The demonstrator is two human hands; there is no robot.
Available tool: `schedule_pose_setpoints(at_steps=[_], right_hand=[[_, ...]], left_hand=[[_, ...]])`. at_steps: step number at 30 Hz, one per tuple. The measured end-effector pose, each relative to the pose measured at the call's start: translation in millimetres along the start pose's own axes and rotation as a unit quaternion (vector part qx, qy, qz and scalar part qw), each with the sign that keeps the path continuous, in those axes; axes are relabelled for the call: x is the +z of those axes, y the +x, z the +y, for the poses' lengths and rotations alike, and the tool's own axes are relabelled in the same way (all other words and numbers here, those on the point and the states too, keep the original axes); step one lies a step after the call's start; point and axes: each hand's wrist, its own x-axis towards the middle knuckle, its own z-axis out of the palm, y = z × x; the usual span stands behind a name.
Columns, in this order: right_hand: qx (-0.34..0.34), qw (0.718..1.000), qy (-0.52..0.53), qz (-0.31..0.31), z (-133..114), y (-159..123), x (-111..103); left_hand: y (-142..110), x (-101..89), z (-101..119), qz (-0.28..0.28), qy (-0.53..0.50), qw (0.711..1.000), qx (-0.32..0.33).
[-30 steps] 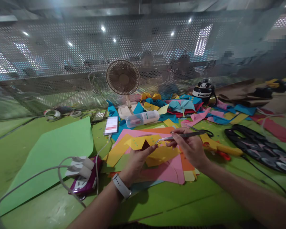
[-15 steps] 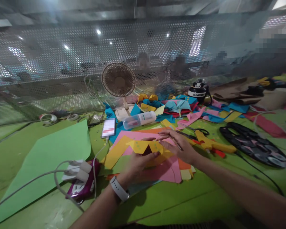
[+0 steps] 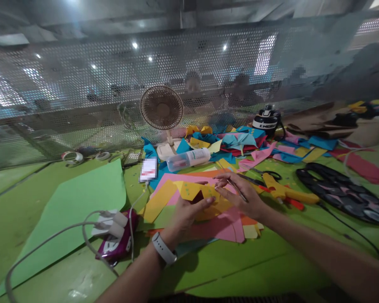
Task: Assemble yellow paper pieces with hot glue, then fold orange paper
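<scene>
While the left hand (image 3: 188, 213) pinches folded yellow paper (image 3: 189, 190) between its fingers, the right hand (image 3: 252, 200), fingers half-curled, holds tweezers (image 3: 238, 190) (slantwise). A glue gun (image 3: 280, 192) lies farther right.

The left forearm (image 3: 135, 271) is slanting from the near left toward the far right. The left hand (image 3: 187, 213) is gripping, its thumb (image 3: 205, 205) pointing right. The right forearm (image 3: 316, 250) is stretching in from the near right, and the right hand (image 3: 240, 194) is holding its bent fingers (image 3: 222, 178) just beyond that thumb.
</scene>
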Motion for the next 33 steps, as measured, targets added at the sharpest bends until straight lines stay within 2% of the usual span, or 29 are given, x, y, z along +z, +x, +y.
schedule_pose_setpoints(at_steps=[4, 6, 10, 15, 21, 27, 33], right_hand=[[-0.001, 1.000, 0.010, -0.010, -2.0, -2.7, 4.3], [-0.002, 1.000, 0.012, -0.012, -1.9, -4.2, 5.9], [-0.002, 1.000, 0.015, -0.009, -0.1, -5.1, 6.7], [0.007, 1.000, 0.004, -0.007, -0.7, -4.7, 5.6], [-0.003, 1.000, 0.007, -0.016, -3.0, -6.6, 8.5], [0.003, 1.000, 0.021, -0.005, -2.0, -5.5, 7.2], [0.034, 0.999, 0.013, 0.005, -4.2, -4.7, 10.3]], left_hand=[[1.3, -1.2, -1.6, 0.080, 0.037, 0.996, 0.008], [1.2, -1.9, -1.7, 0.097, 0.058, 0.993, 0.015], [-0.3, -2.4, -0.4, 0.088, 0.075, 0.993, 0.017], [-1.5, -2.2, 0.6, 0.045, 0.022, 0.999, 0.012], [-0.5, -2.9, -0.5, 0.093, 0.062, 0.993, 0.023], [-0.9, -3.3, -5.5, 0.079, 0.005, 0.997, 0.001], [5.4, -3.1, -13.8, 0.096, 0.010, 0.995, 0.023]])
